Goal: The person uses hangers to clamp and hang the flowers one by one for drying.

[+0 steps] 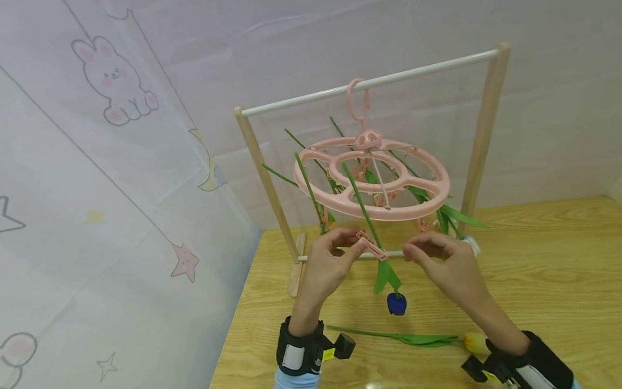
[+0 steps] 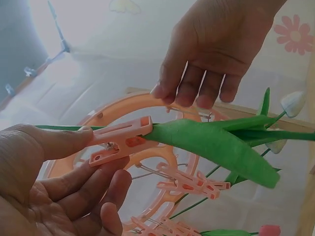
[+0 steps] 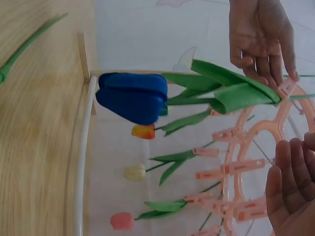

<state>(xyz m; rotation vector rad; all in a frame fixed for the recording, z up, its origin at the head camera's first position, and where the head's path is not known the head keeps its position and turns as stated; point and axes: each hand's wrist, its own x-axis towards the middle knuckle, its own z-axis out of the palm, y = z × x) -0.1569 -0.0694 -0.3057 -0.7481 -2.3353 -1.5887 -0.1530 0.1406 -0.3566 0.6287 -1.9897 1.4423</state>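
Observation:
My left hand [image 1: 324, 267] pinches a pink clothespin [image 1: 374, 249] between thumb and fingers, just below the front rim of a round pink clip hanger [image 1: 340, 203]. The clothespin's jaws are at the stem of a blue tulip [image 1: 397, 304], which hangs bloom down with its leaves below the peg. In the left wrist view, the peg's tip lies where the green leaf [image 2: 211, 142] begins. My right hand [image 1: 452, 267] is held to the right of the stem, apart from it, fingers loosely bent and holding nothing.
The hanger hooks over a white rod [image 1: 427, 70] on a wooden-legged stand. Other tulips hang from its pegs, among them a pink tulip [image 3: 122, 221] and a red-yellow tulip [image 3: 143, 131]. A yellow tulip [image 1: 475, 343] lies on the wooden table [image 1: 549, 270] before the stand.

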